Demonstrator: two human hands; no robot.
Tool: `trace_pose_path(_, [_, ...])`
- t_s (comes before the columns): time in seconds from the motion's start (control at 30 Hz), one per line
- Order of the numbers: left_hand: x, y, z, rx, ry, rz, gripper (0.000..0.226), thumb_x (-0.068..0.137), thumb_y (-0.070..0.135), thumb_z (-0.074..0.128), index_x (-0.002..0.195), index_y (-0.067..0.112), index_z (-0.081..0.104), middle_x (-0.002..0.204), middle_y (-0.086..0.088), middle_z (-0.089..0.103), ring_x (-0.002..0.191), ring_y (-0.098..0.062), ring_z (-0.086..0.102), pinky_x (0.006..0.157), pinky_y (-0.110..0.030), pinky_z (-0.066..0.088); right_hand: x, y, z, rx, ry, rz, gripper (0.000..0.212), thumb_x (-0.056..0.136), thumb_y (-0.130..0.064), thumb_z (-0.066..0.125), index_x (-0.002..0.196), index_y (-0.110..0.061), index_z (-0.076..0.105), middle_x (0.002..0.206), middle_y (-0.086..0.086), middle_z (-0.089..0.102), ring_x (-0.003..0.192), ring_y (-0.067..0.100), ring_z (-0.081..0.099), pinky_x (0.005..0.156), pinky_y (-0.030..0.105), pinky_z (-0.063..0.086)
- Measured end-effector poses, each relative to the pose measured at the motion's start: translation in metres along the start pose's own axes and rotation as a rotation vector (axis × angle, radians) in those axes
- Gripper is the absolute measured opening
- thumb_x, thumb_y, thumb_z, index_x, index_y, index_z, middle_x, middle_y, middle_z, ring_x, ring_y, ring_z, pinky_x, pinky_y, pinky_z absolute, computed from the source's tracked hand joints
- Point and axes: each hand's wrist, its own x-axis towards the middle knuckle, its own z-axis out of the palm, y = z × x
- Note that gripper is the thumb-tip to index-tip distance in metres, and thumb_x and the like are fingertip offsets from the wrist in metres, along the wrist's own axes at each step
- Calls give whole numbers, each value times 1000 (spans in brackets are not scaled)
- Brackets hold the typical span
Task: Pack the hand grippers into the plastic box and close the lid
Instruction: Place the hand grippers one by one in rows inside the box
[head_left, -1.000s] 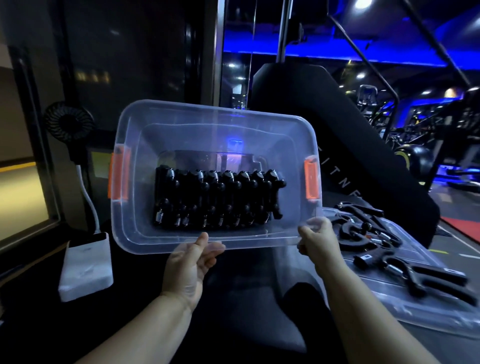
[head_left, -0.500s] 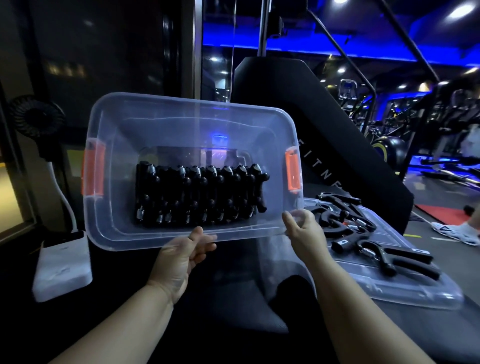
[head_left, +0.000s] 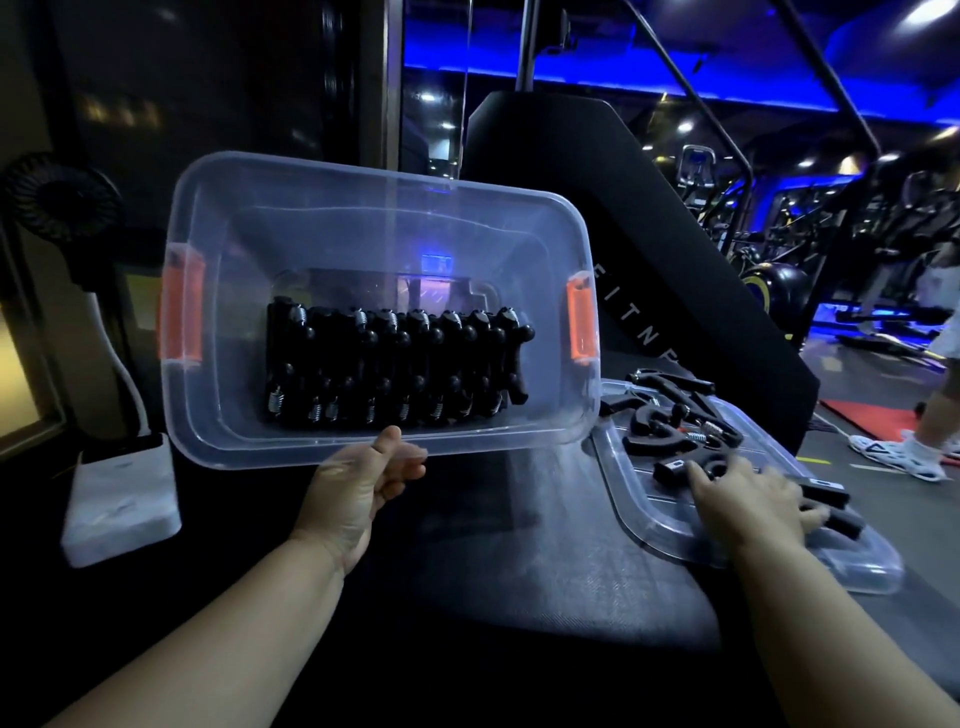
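Your left hand (head_left: 358, 493) grips the tilted plastic box (head_left: 234, 260), hand grippers (head_left: 395, 369) rowed inside. Your right hand (head_left: 748, 499), blurred so its fingers' hold is unclear, lies on loose grippers (head_left: 670, 415) on the lid (head_left: 649, 504), on the dark surface (head_left: 545, 561). Blue-lit gym machines (head_left: 857, 234) stand beyond.

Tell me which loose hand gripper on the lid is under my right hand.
The nearest gripper, at the near end of the lid: the right hand lies over it. The other grippers sit farther back, untouched.

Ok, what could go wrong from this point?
Only the left hand grips the tilted plastic box, by its near rim; it could slip, or the packed grippers could slide out. The right hand, blurred, is among loose grippers on the lid; a hasty grab might knock some off.
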Motion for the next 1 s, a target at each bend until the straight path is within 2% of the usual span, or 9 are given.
trace_pose_path(0.13, [-1,0,1,18,1,-8,35,73,44,58,75,11,69,79,-1,75,71,-10,68,69,-25,44,-4,0,0,-46,35,-48,57,88,-64,33,127,-27,53,130,11,52,123,30,42,96,47,27])
trace_pose_path(0.27, [-1,1,-1,19,6,-8,36,73,45,58,76,10,68,79,-1,75,70,-9,68,70,-25,44,-7,-1,-1,-85,76,-76,47,87,-57,38,119,-30,58,122,8,57,117,29,45,87,42,29])
trace_pose_path(0.47, [-2,0,-1,31,14,0,34,78,42,58,75,10,68,79,-2,75,70,-11,67,70,-25,44,-12,2,-6,-57,84,-90,40,77,-45,55,116,-36,60,115,5,58,108,29,51,86,41,28])
trace_pose_path(0.57, [-1,0,0,35,20,-2,31,87,35,56,75,9,69,79,-2,75,69,-11,67,69,-25,44,-12,3,-4,-50,121,-80,35,79,-40,56,113,-35,62,113,6,58,104,30,54,88,42,28])
trace_pose_path(0.8, [-2,1,1,29,27,-6,31,89,32,54,73,10,68,77,-1,74,69,-11,66,68,-25,43,-13,3,-2,-63,179,-96,26,84,-43,58,106,-34,68,111,6,60,100,31,58,82,40,32])
trace_pose_path(1.0, [-2,2,1,28,34,-18,30,87,34,56,74,10,68,78,-2,75,69,-11,67,67,-25,43,-19,-2,-3,137,390,-150,24,86,-34,63,106,-22,69,110,16,57,95,39,57,88,46,31])
